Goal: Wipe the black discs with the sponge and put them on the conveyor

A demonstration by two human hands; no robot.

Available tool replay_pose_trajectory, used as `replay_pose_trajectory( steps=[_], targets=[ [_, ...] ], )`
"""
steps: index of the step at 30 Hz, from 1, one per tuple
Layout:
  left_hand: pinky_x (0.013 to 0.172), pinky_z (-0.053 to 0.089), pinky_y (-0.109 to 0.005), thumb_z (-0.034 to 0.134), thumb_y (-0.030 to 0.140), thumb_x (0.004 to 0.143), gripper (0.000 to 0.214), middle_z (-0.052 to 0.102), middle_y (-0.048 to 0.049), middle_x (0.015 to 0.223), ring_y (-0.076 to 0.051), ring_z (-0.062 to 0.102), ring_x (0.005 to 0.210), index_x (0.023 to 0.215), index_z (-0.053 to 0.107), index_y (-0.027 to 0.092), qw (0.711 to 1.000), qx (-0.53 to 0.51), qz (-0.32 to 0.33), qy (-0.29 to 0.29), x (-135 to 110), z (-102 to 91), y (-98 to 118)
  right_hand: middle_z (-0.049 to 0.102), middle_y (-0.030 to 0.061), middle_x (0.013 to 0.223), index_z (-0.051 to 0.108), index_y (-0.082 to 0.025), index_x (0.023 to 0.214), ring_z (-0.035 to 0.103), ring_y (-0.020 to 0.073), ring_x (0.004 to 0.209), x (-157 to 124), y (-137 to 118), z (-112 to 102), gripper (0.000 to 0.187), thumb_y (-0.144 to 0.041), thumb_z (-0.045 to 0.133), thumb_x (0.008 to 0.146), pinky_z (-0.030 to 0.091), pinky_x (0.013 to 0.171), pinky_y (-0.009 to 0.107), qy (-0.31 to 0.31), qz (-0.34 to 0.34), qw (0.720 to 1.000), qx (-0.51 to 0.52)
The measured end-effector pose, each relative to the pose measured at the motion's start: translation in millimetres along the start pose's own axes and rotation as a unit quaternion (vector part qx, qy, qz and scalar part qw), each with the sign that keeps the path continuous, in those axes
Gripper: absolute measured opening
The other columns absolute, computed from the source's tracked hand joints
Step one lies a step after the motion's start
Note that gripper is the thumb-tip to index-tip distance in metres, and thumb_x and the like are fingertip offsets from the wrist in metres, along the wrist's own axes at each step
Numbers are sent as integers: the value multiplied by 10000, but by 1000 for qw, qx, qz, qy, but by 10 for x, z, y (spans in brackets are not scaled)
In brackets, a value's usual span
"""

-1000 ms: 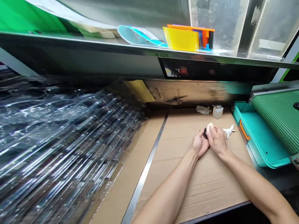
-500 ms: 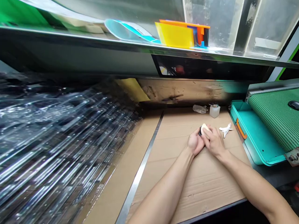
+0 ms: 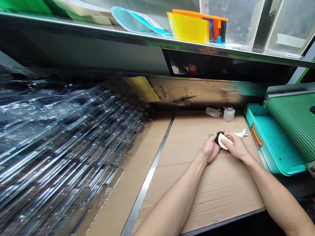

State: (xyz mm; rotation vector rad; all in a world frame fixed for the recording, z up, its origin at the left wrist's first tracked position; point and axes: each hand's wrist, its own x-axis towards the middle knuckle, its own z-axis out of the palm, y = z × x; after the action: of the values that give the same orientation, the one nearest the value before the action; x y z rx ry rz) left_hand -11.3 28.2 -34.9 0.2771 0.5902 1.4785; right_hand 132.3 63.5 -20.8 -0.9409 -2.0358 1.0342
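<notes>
My left hand [image 3: 210, 149] is closed around a black round disc [image 3: 218, 136], held above the cardboard sheet [image 3: 182, 183]. In my right hand [image 3: 236, 147] is a cream-coloured round pad [image 3: 224, 142], its fingers and thumb pinching it. The pad lies against the disc and covers part of it, so whether the disc is hollow cannot be seen. Just beyond my right hand rests a crumpled white cloth or tissue [image 3: 241, 133], partly hidden by the fingers.
At the back stand a small white bottle with a metal top [image 3: 228, 114] and a crumpled clear plastic piece [image 3: 213, 112]. Stacked clear plastic trays [image 3: 61, 147] fill the left. A teal tray [image 3: 278, 154] sits under a green conveyor belt [image 3: 292, 111] at right. A shelf [image 3: 147, 41] overhangs.
The pad has shifted towards the right hand, uncovering more of the black disc. Both hands appear slightly further right, and the camera view has tilted a little downwards.
</notes>
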Motion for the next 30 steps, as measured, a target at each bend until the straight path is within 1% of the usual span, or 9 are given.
replay_pose_trajectory(
  steps=[3,6,11,15,18,20,24,28,30],
  targets=[
    [1161,418,-504,451,322,1018,336,674,-158,1323,-292,608,1277,1175,679,133,1000,19,-4,1,-24,1,-31,718,16,922,676,-192,994,650,166,831,36,24,39,276,-441,609,895,483,759,271,-12,26,999,39],
    [1161,419,-508,452,337,1020,339,674,-161,1328,-294,602,1285,1145,692,133,1000,27,-11,3,-30,-3,-36,703,10,812,683,-182,907,629,163,725,17,32,-13,276,-451,633,872,459,663,254,-49,59,997,8],
    [1151,442,-439,423,308,1038,350,692,-167,1286,-265,602,1287,1091,706,107,1000,21,6,0,-5,5,-48,747,62,1017,651,-211,1128,683,215,892,-25,-25,17,285,-409,538,958,472,780,291,99,42,978,-178],
    [1118,482,-430,397,305,1044,374,723,-164,1209,-260,627,1250,1083,711,106,1000,-10,-7,10,-1,4,-40,742,81,1126,585,-228,1252,691,228,992,45,-92,176,309,-394,472,1016,456,823,283,66,-3,957,-281],
    [1096,505,-444,388,293,1048,366,735,-154,1174,-255,642,1225,1034,708,116,999,-17,6,31,-2,0,-31,754,91,1052,582,-213,1229,701,240,921,97,-103,190,327,-430,419,1047,438,774,285,90,62,933,-342],
    [1088,513,-438,384,286,1051,366,737,-155,1168,-250,648,1214,1002,704,114,999,-17,14,44,-1,1,-30,757,91,1023,574,-208,1227,702,242,892,89,-97,175,337,-436,395,1055,427,744,284,99,90,927,-351],
    [1090,512,-410,373,302,1054,396,734,-165,1169,-245,648,1216,1016,716,107,999,-24,-2,35,-2,9,-32,751,81,1086,544,-227,1272,699,230,917,38,-99,182,331,-430,414,1046,426,748,277,57,56,937,-340],
    [1100,506,-424,377,287,1051,384,731,-147,1190,-245,639,1229,1006,719,118,999,-22,22,41,-7,16,-39,753,108,1020,545,-215,1289,702,254,886,60,-144,214,403,-486,357,1057,446,765,310,89,134,920,-356],
    [1107,499,-415,392,295,1046,372,725,-147,1205,-247,632,1239,1021,718,118,999,-19,18,39,-9,15,-47,752,120,1000,518,-222,1367,706,269,868,63,-173,241,454,-506,355,1053,461,778,335,79,133,921,-357]
  ],
)
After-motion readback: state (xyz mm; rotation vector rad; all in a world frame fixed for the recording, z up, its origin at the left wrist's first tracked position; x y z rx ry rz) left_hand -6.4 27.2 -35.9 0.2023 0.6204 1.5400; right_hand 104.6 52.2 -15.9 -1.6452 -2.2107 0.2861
